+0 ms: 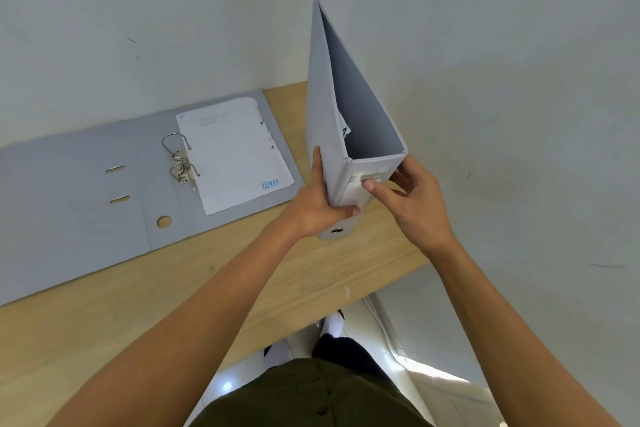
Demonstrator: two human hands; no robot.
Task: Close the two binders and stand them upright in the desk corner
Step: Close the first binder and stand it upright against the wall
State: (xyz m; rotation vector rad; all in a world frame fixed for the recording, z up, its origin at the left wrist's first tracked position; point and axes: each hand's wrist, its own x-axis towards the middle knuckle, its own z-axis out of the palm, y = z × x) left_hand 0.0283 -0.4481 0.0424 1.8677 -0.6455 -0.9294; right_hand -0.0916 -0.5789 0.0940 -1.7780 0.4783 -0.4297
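Observation:
A grey closed binder (327, 107) stands upright on the wooden desk (145, 291) near the right-hand wall, spine toward me. My left hand (317, 208) grips its left cover and the lower spine. My right hand (412, 201) holds its right side, thumb pressed on the spine label. A second grey binder (86, 191) lies open and flat at the left, against the back wall. Its metal ring mechanism (181, 163) is open, and a white sheet (235, 152) printed "LUNAS" lies on its right half.
Pale walls (502, 97) meet behind the desk and along its right side, forming the corner just beyond the upright binder. The desk's front edge runs diagonally; below it I see the floor and my feet (332, 322).

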